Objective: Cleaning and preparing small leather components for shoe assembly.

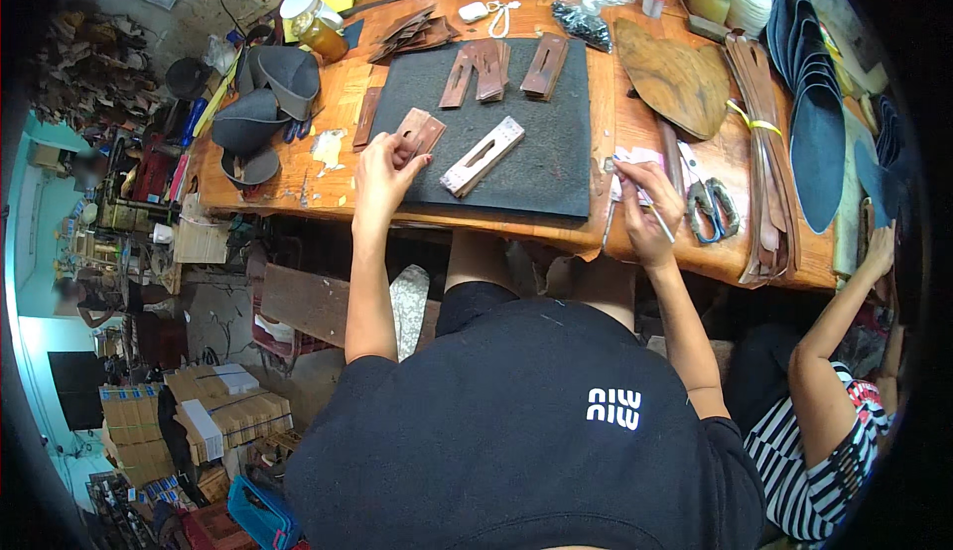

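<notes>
My left hand (385, 171) pinches the near end of a brown leather piece (424, 131) with a slot in it, at the left side of the black mat (556, 168). To the right of that piece lies a pale, slotted rectangular block (482, 157), flat and at a slant on the mat. My right hand (650, 214), just beyond the mat's right edge, is closed round a thin, pale, pen-like stick (661, 222). Farther back on the mat rest more slotted leather pieces (488, 71) and a small stack of leather pieces (545, 66).
Scissors (710, 210) and tied leather strips (762, 153) lie right, near a brown board (675, 78) and dark blue sole-shaped pieces (816, 158). Grey curved pieces (248, 118) and a jar (320, 36) stand left. Another person's arm (826, 351) is at the lower right.
</notes>
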`<state>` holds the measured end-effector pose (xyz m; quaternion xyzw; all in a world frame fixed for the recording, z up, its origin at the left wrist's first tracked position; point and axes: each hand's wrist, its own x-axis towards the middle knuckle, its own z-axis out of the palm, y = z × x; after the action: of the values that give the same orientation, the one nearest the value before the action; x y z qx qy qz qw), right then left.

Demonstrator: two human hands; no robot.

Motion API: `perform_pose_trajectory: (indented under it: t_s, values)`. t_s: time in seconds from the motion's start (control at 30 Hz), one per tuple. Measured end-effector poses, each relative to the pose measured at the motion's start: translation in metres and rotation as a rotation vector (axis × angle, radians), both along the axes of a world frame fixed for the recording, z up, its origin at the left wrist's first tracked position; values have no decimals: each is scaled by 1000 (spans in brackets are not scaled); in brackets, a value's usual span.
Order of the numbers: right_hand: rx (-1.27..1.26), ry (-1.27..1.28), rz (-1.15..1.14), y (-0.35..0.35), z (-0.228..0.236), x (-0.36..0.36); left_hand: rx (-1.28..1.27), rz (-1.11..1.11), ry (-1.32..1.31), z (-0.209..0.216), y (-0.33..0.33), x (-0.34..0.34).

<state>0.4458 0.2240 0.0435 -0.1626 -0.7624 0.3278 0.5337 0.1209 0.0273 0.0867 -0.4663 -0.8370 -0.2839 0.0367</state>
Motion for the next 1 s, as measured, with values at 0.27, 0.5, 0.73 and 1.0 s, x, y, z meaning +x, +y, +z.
perform_pose_trajectory:
  t_s: [0.27, 0.5, 0.73, 1.0]
  values:
    - [26, -45, -66, -6, 2, -1, 31, -122, 87, -2, -9, -2]
    - [128, -72, -94, -10, 1, -4, 26, -199, 368, -6, -2, 4]
    - [277, -140, -142, -15, -2, -4, 136, -151, 183, 5, -5, -23]
    - [227, -132, -171, -17, -2, -2, 142, -34, -2, -10, -18, -61]
